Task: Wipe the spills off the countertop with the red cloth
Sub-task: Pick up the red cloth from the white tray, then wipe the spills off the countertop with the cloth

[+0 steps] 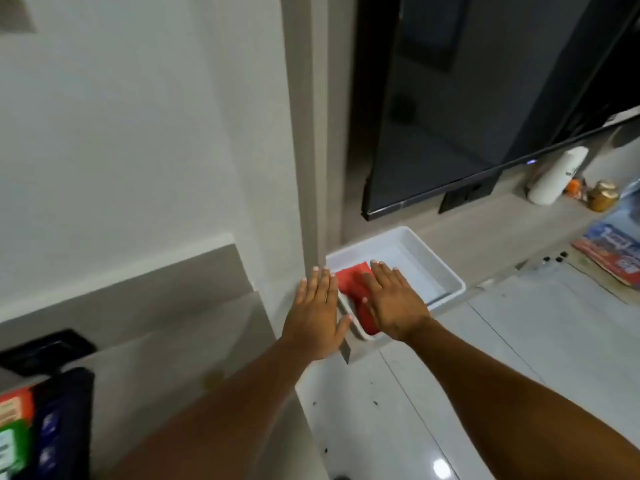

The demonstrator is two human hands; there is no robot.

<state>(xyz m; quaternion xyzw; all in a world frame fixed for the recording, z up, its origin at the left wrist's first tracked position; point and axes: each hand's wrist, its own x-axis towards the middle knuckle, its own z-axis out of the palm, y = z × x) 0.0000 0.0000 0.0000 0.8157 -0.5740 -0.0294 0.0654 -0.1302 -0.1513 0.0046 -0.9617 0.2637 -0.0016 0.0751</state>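
Note:
A folded red cloth [351,284] lies in the near left end of a shallow white tray [438,268] on the pale countertop [519,341]. My right hand [393,301] is stretched flat, palm down, over the cloth and hides part of it; whether it touches the cloth I cannot tell. My left hand [317,315] hovers flat with fingers apart just left of the tray, by the wall corner, holding nothing. Small dark specks [375,400] dot the glossy counter in front of the tray.
A large black screen [485,98] hangs over the back of the counter. At the far right stand a white bottle [557,174], small jars [602,195] and a colourful packet [609,251]. A grey wall pillar [304,133] bounds the left; packets [20,434] sit lower left.

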